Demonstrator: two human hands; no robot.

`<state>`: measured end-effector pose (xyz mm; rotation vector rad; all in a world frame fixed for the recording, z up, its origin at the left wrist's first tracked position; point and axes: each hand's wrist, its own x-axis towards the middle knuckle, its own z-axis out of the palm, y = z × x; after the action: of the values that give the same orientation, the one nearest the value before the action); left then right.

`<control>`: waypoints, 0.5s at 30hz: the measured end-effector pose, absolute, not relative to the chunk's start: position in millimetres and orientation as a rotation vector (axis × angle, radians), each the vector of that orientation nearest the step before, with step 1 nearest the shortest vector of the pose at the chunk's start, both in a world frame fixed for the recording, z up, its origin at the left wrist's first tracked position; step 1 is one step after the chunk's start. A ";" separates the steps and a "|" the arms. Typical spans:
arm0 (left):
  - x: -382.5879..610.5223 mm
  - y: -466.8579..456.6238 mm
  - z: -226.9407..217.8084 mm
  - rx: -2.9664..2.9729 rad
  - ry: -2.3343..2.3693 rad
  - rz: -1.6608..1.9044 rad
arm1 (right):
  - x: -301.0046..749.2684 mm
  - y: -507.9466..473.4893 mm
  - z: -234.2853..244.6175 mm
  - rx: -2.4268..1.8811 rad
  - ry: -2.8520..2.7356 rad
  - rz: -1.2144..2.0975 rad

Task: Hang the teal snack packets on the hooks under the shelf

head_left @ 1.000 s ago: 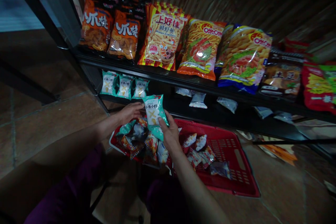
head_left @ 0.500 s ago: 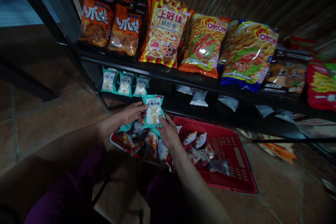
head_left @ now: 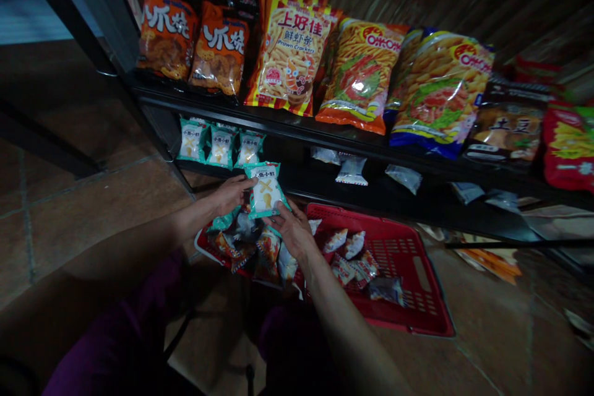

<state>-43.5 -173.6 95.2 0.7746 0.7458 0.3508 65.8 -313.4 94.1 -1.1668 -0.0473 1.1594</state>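
Observation:
My left hand [head_left: 231, 193] grips the left edge of a small teal snack packet [head_left: 265, 190], held above the red basket [head_left: 408, 297]. My right hand [head_left: 291, 229] sits just under the packet's lower right corner, fingers curled against it. Three matching teal packets [head_left: 221, 145] stand in a row on the lower black shelf [head_left: 371, 195], a little up and left of my hands. The basket on the floor holds several small snack packets [head_left: 260, 247], heaped at its left end.
The upper shelf [head_left: 325, 136] carries large snack bags: orange ones [head_left: 195, 43] at left, prawn crackers [head_left: 290, 59] in the middle, more to the right. A few pale packets [head_left: 351, 171] lie on the lower shelf. Tiled floor [head_left: 69, 198] lies to the left.
The teal packet has moved slightly up and left toward the lower shelf, tilting a little. My right hand has slipped from its side to beneath its lower corner.

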 end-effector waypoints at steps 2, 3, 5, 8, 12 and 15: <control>-43.3 -173.5 92.9 0.782 0.740 0.341 | 65.8 -313.5 92.6 -1.180 -0.066 1.153; -43.3 -173.4 92.0 0.785 0.741 0.339 | 65.8 -313.6 91.9 -1.188 -0.076 1.151; -43.5 -173.4 91.5 0.791 0.746 0.353 | 65.4 -313.6 91.1 -1.197 -0.098 1.153; -44.8 -173.4 95.2 0.782 0.739 0.409 | 63.0 -313.2 91.1 -1.188 -0.115 1.150; -49.3 -173.7 107.3 0.738 0.761 0.476 | 56.5 -313.4 91.2 -1.198 -0.169 1.197; -53.9 -174.8 116.5 0.721 0.777 0.500 | 51.1 -314.8 90.4 -1.212 -0.182 1.216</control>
<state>-53.9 -174.8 116.5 0.7209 0.7772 0.4995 51.1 -314.8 90.4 -1.2123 -0.1824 1.2156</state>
